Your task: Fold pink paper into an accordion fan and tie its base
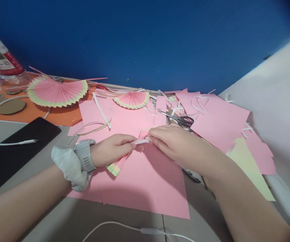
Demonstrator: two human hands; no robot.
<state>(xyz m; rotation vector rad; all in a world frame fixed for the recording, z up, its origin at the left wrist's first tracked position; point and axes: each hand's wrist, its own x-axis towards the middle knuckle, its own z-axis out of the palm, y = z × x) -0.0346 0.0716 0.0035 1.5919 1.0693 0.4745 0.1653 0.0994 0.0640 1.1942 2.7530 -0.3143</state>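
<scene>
Over the middle of the pink paper sheets (pixel 145 188), my left hand (pixel 114 148) pinches a folded paper strip bundle (pixel 116 166), pink with a yellow-green end that pokes out below the palm. My right hand (pixel 166 139) is closed on the right end of a narrow white strip (pixel 142 142). This strip runs between the fingertips of both hands, across the folded paper. Part of the bundle is hidden under the left hand. Behind the hands lies a small pleated paper fan (pixel 132 99), pink with a yellow-green rim. Scissors (pixel 179 118) with black handles rest just beyond my right hand.
A larger pleated fan (pixel 57 90) and brown cardboard discs (pixel 11 106) lie on orange paper at the left, near a bottle (pixel 1 53). A black phone (pixel 21 148) and white cable (pixel 109 222) lie closer. Yellow paper (pixel 249 169) and paper scraps are at right. A blue panel (pixel 135 40) stands behind.
</scene>
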